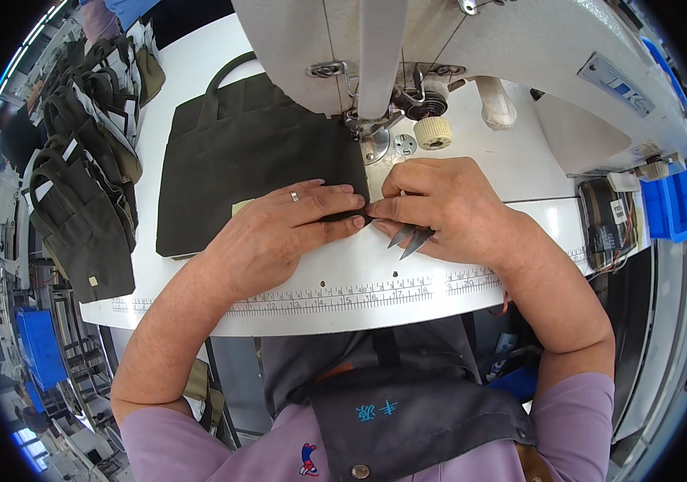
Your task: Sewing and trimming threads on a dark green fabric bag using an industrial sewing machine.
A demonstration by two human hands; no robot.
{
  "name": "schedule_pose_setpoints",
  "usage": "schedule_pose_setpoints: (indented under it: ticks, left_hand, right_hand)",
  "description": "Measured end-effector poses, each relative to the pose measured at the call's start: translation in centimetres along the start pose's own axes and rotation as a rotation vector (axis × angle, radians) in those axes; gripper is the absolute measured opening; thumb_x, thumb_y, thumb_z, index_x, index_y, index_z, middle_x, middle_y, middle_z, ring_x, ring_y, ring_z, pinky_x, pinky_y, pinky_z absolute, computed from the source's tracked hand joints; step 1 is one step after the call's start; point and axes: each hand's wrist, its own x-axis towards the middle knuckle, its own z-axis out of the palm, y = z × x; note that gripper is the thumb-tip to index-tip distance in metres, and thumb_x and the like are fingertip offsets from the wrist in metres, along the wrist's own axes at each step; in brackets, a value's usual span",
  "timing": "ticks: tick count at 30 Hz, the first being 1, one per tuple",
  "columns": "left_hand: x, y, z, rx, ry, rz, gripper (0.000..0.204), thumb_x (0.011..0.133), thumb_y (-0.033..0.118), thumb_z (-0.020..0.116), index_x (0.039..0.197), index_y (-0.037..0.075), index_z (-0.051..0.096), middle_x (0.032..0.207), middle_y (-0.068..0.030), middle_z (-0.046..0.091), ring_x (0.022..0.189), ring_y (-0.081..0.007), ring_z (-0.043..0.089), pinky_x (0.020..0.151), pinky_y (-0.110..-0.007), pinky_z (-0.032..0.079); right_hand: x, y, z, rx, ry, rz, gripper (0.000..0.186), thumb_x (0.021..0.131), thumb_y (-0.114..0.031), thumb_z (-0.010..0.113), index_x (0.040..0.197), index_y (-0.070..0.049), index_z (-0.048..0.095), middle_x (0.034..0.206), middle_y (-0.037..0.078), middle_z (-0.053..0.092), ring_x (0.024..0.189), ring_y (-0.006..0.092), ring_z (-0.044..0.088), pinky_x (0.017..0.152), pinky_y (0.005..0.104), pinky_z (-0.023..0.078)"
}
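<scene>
A dark olive fabric bag (pixel 255 153) with a loop handle lies on the white sewing table, its right edge close beside the presser foot (pixel 366 124). Across the bag's near right part rests my left hand (pixel 279 229), a ring on one finger; its thumb and fingertips close on the fabric at the edge. My right hand (pixel 444 209) meets it there, thumb and index finger pinching the same edge. Tucked in the right palm are thread snips (pixel 414 239), blades pointing out toward me. A small pale yellow piece (pixel 244 206) shows beside my left hand.
The white sewing machine (pixel 512 48) stands over the table's far right. A printed ruler strip (pixel 343 299) runs along the near edge. More dark bags (pixel 82 225) are piled at the left. Blue bins (pixel 673 193) and a dark bundle (pixel 601 221) sit at right.
</scene>
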Motion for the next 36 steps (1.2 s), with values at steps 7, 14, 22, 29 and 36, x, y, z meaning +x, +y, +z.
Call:
schedule_pose_setpoints:
  ticks: [7, 14, 22, 29, 36]
  left_hand:
    - [0.5, -2.3, 0.4, -0.03, 0.06, -0.033, 0.044, 0.077, -0.003, 0.064, 0.119, 0.008, 0.074, 0.129, -0.0101, 0.068, 0.12, -0.0302, 0.065, 0.108, -0.042, 0.051]
    - [2.0, -4.8, 0.4, -0.03, 0.107, -0.061, 0.049, 0.076, -0.009, 0.058, 0.118, 0.009, 0.075, 0.127, -0.0096, 0.069, 0.118, -0.0316, 0.066, 0.103, -0.04, 0.054]
    - [3.0, -6.1, 0.4, 0.021, 0.135, -0.107, 0.058, 0.073, -0.015, 0.05, 0.12, 0.009, 0.075, 0.123, -0.0083, 0.072, 0.115, -0.0289, 0.067, 0.102, -0.037, 0.054]
    - [3.0, -5.6, 0.7, 0.073, 0.139, -0.157, 0.048, 0.082, -0.01, 0.055, 0.119, 0.012, 0.076, 0.126, -0.0028, 0.071, 0.12, -0.0237, 0.065, 0.105, -0.035, 0.052]
    - [3.1, -5.4, 0.7, 0.037, 0.181, -0.132, 0.056, 0.073, -0.014, 0.051, 0.119, 0.007, 0.075, 0.122, -0.0112, 0.072, 0.114, -0.0312, 0.068, 0.103, -0.038, 0.053]
  right_hand:
    - [0.1, 0.5, 0.0, -0.086, -0.054, 0.101, 0.024, 0.076, -0.016, 0.08, 0.099, -0.013, 0.074, 0.09, 0.003, 0.062, 0.081, 0.0236, 0.067, 0.064, 0.0386, 0.054]
    - [1.0, 0.4, 0.0, -0.314, -0.15, 0.297, 0.045, 0.079, -0.023, 0.079, 0.122, -0.017, 0.071, 0.099, 0.009, 0.062, 0.088, 0.027, 0.067, 0.068, 0.0409, 0.055]
    - [0.9, 0.2, 0.1, -0.335, -0.142, 0.309, 0.05, 0.079, -0.024, 0.079, 0.128, -0.017, 0.069, 0.099, 0.01, 0.059, 0.087, 0.0276, 0.066, 0.068, 0.0409, 0.055]
    - [0.7, 0.4, 0.0, -0.29, -0.11, 0.293, 0.052, 0.077, -0.021, 0.079, 0.128, -0.016, 0.069, 0.1, 0.01, 0.059, 0.088, 0.028, 0.066, 0.07, 0.041, 0.055]
    - [0.8, 0.4, 0.0, -0.313, -0.133, 0.296, 0.053, 0.077, -0.02, 0.079, 0.129, -0.015, 0.068, 0.099, 0.011, 0.058, 0.089, 0.0285, 0.066, 0.07, 0.0414, 0.055]
